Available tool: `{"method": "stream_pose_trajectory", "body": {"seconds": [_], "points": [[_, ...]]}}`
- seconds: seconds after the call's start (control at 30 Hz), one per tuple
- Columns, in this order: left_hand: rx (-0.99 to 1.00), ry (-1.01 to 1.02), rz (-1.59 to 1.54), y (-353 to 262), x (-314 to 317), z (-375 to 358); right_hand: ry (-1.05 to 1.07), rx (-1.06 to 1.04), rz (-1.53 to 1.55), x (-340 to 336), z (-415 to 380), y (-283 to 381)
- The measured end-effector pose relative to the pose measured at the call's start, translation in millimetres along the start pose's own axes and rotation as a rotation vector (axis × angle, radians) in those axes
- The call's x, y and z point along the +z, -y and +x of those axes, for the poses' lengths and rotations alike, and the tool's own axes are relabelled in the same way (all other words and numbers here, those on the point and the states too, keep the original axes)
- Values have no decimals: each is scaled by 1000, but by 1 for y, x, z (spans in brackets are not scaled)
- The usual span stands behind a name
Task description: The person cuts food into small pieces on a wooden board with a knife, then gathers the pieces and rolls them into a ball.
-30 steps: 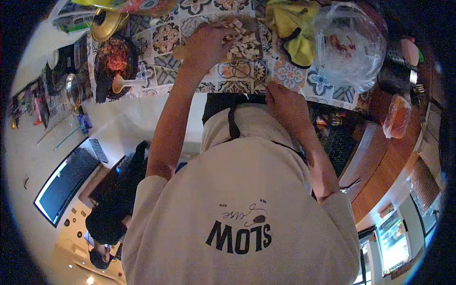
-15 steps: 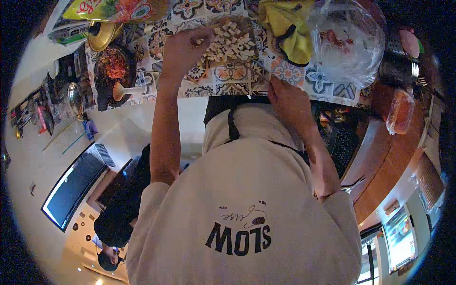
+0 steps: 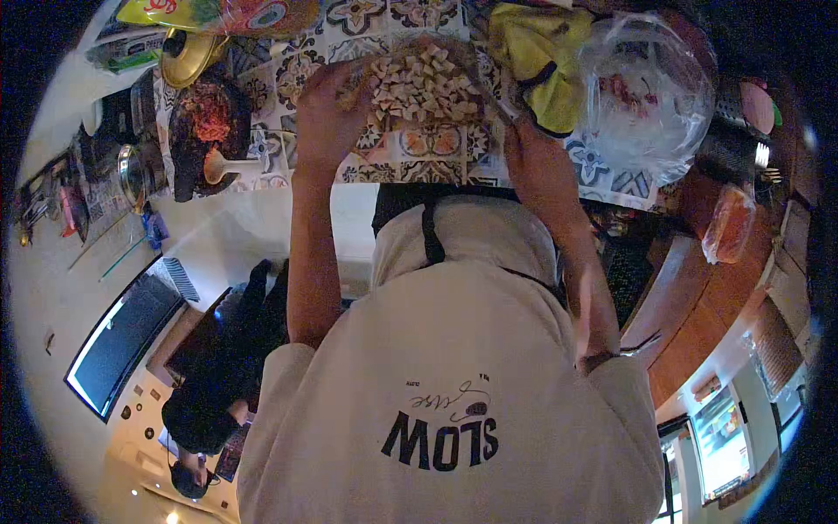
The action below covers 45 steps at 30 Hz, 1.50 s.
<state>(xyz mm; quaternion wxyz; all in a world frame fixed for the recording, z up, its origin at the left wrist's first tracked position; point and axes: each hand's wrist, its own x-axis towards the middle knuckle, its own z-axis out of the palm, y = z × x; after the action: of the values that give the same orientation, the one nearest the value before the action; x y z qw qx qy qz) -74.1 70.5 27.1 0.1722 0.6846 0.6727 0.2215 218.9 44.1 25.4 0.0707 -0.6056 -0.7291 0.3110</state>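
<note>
A heap of pale diced pieces (image 3: 428, 85) lies on a board on the patterned tablecloth (image 3: 423, 144). At the heap's left edge is my left hand (image 3: 330, 109), its fingers dim and blurred against the board. My right hand (image 3: 534, 148) is closed at the board's right side, around what looks like a knife (image 3: 504, 105); a thin blade shows past the fingers and the handle is hidden. The yellow cloth (image 3: 546, 65) with dark edging lies just beyond my right hand.
Left of the board stand a dark stone mortar (image 3: 183, 131) with red mash, a pale-handled pestle or spoon (image 3: 231, 166) and a golden lid (image 3: 188, 61). On the right are a plastic-wrapped bowl (image 3: 646, 96) and a wrapped orange package (image 3: 731, 223). A person (image 3: 205, 410) sits behind.
My right hand has moved up and slightly right, to the board's side. The blade now points more upward. My left hand stays by the heap; its fingers have shifted slightly.
</note>
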Motion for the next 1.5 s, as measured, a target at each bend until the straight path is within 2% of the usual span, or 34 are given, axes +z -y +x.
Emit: {"method": "stream_pose_trajectory", "body": {"seconds": [0.07, 0.17, 0.2, 0.3, 0.43, 0.47, 0.57, 0.83, 1.07, 1.5], "points": [[-49, -81, 2, 12, 10, -6, -27, 44, 12, -2, 1, 1], [7, -52, -179, 20, 36, -32, 52, 117, -9, 3, 0, -3], [55, 28, -90, 15, 39, -35, 99, 142, -20, 8, -1, -4], [100, 35, -177, -3, 50, -41, 33, 70, -90, 24, -10, 8], [50, 3, -280, -20, 55, -39, 99, 109, 17, 29, -9, 26], [-2, -66, -321, -26, 54, -38, 73, 114, 18, 28, -7, 28], [8, -134, -71, -20, 59, -23, 17, 149, -1, 19, 1, 31], [215, -49, 21, -8, 60, 50, 62, 314, -100, -9, 15, 36], [325, 101, 22, -2, 76, 67, 23, 243, -85, -6, 15, 37], [364, 69, 98, -3, 72, 70, 39, 187, -219, -3, 13, 34]]}}
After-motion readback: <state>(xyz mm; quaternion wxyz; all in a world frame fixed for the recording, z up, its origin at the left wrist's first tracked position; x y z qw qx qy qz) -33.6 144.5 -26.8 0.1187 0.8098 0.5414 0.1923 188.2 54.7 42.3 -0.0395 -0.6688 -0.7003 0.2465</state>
